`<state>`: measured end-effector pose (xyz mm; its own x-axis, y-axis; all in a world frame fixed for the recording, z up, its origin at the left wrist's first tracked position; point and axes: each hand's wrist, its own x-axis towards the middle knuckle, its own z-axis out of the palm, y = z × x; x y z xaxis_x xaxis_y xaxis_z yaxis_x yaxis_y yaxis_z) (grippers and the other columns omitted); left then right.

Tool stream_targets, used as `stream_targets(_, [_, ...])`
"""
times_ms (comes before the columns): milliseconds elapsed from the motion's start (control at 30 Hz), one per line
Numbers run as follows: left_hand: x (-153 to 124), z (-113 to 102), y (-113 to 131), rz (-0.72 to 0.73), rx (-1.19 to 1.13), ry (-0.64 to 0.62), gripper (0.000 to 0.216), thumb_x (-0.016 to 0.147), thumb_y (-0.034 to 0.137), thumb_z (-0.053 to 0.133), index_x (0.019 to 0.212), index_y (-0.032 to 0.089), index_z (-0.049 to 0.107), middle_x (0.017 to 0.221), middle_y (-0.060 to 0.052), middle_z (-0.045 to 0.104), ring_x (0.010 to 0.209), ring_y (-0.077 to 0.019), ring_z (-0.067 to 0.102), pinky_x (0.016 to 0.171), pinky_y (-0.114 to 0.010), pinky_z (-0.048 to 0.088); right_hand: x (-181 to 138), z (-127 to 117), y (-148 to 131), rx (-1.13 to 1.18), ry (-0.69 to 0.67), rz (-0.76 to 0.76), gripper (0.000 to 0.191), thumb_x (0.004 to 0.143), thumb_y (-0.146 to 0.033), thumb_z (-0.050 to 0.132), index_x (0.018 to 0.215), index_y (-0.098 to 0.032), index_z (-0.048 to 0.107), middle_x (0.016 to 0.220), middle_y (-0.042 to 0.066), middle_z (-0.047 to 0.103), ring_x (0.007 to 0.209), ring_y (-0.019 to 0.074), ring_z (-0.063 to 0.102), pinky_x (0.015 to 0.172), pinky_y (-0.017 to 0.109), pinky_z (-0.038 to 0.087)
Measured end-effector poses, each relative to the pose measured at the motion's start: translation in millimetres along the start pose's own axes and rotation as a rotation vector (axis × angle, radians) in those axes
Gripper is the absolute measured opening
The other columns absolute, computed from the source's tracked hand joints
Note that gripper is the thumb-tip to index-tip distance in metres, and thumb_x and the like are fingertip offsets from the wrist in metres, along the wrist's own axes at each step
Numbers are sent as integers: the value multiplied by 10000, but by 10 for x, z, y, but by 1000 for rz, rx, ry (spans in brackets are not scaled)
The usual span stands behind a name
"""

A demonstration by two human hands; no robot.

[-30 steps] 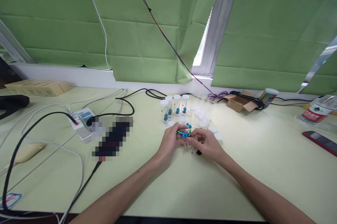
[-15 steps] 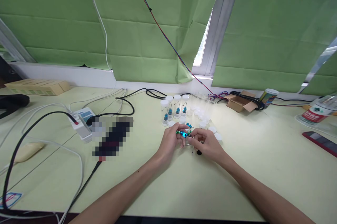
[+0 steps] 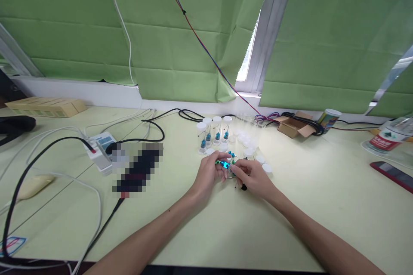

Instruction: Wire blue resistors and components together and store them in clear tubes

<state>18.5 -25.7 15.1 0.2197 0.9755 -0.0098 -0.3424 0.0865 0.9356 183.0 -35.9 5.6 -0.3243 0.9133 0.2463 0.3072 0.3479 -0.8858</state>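
Observation:
A small shiny blue metal part (image 3: 225, 165) with a green end sits between the fingers of my left hand (image 3: 209, 171), which is closed on it. From the other side, the fingertips of my right hand (image 3: 253, 176) pinch at its right end; whether they hold a separate small piece is hidden. Just behind my hands lie more small blue and green parts (image 3: 231, 154) on the table. A black round piece (image 3: 244, 187) shows under my right hand. Clear vials (image 3: 202, 139) with white caps and blue parts inside stand upright behind my left hand.
White caps (image 3: 266, 168) lie behind and right of my hands. An open cardboard box (image 3: 292, 126) with black cable stands at the back right, near a bottle (image 3: 390, 137) and a red-edged phone (image 3: 395, 174). At left are a power strip (image 3: 102, 150), cables and a pixelated dark device (image 3: 138, 171).
The fingers of my right hand have shifted slightly at the right end of the blue part. My left hand has stayed almost still.

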Motion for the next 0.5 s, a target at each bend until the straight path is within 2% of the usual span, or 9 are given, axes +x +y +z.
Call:
stream_targets(167, [16, -17, -31, 11, -9, -12, 394, 889, 439, 479, 932, 109, 689, 805, -51, 588, 480, -100, 517, 466, -256, 377, 3, 2, 29, -81, 12, -12, 425, 967, -422, 448, 616, -190, 514, 484, -26, 532, 470, 114, 469, 509, 240, 372])
stream_targets(500, [14, -38, -56, 15, -14, -31, 423, 894, 453, 477, 988, 97, 684, 710, -53, 599, 500, -120, 519, 476, -255, 383, 10, 10, 52, -104, 11, 5, 521, 998, -458, 364, 607, -180, 570, 477, -16, 563, 479, 119, 522, 574, 245, 423])
